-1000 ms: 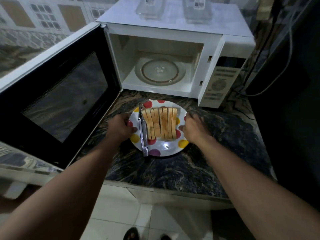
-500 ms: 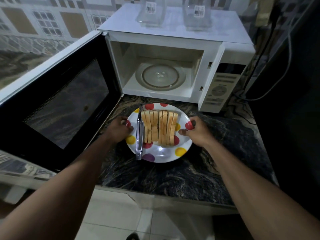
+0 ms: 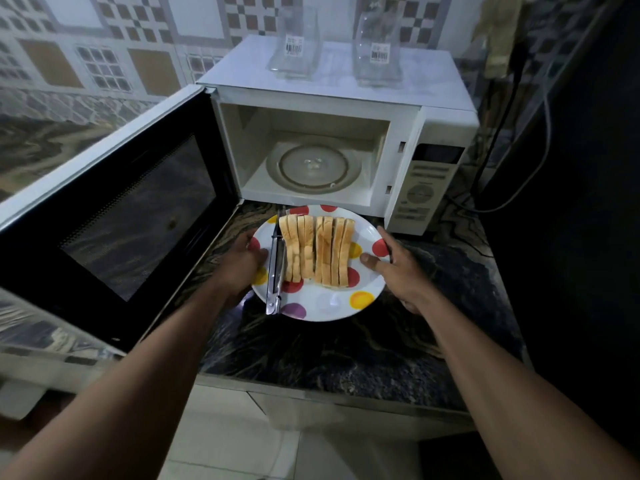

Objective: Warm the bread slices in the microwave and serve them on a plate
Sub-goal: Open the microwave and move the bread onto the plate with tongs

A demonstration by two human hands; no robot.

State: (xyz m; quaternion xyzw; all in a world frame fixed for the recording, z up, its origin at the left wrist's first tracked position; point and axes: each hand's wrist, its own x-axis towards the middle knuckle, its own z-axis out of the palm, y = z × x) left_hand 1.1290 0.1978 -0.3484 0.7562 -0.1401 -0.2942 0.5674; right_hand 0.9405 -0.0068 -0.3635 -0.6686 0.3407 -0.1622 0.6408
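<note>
Hands (image 3: 242, 265) grip plate (image 3: 329, 306) rims — microwave (image 3: 398, 109) cavity open, bare.

Two clear glass jars (image 3: 296, 41) (image 3: 379, 46) stand side by side up top, each with a barcode sticker (print too small to read). Behind them runs a tiled wall (image 3: 104, 46) in brown-and-white checks. The dark marbled counter (image 3: 329, 348) has a pale front edge. A cable (image 3: 526, 161) loops down at the right, against a dark, unlit area. Metal tongs (image 3: 276, 268) lie lengthwise, shut end toward the camera. Pale floor tiles (image 3: 242, 441) show below.
</note>
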